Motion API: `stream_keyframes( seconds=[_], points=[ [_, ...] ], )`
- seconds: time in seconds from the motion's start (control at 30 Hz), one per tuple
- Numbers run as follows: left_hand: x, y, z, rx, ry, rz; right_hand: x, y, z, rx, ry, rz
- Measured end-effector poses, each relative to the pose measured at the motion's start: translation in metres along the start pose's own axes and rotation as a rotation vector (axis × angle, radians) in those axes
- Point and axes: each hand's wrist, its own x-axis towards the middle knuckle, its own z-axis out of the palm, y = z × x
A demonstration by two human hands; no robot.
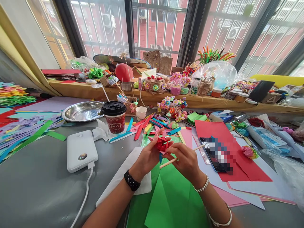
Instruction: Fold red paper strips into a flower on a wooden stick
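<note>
Near the middle of the view, my left hand (147, 157) is closed around a red folded paper flower (163, 144), with a bit of blue paper under it. My right hand (184, 158) holds a thin wooden stick (168, 163) that slants up to the right, and its fingertips touch the flower's right side. Beneath both hands lies green paper (175, 202). A phone (213, 155) rests on red paper (251, 164) to the right of my right hand.
A white power bank (82, 150) with a cable, a lidded cup (114, 117) and a metal plate (83, 111) stand at the left. Colored paper strips (30, 133) lie far left. A paper flower (249, 152) sits at the right. Crafts crowd the window ledge (95, 91).
</note>
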Motion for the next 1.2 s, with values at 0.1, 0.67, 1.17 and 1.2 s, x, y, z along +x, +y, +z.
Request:
stream_keyframes(
  seconds=[0.1, 0.67, 1.17, 1.2],
  points=[
    [-0.001, -0.001, 0.001, 0.024, 0.034, 0.005, -0.001, -0.001, 0.002, -0.013, 0.005, -0.001],
    [0.000, -0.003, -0.003, 0.085, -0.012, 0.033, -0.003, -0.004, 0.003, 0.006, -0.020, 0.044],
    [-0.002, 0.007, -0.002, 0.223, -0.060, 0.028, 0.002, 0.005, -0.007, 0.125, -0.017, 0.253],
    [-0.001, 0.007, -0.001, 0.249, -0.069, 0.043, 0.003, 0.007, -0.009, 0.144, -0.050, 0.277]
  ],
)
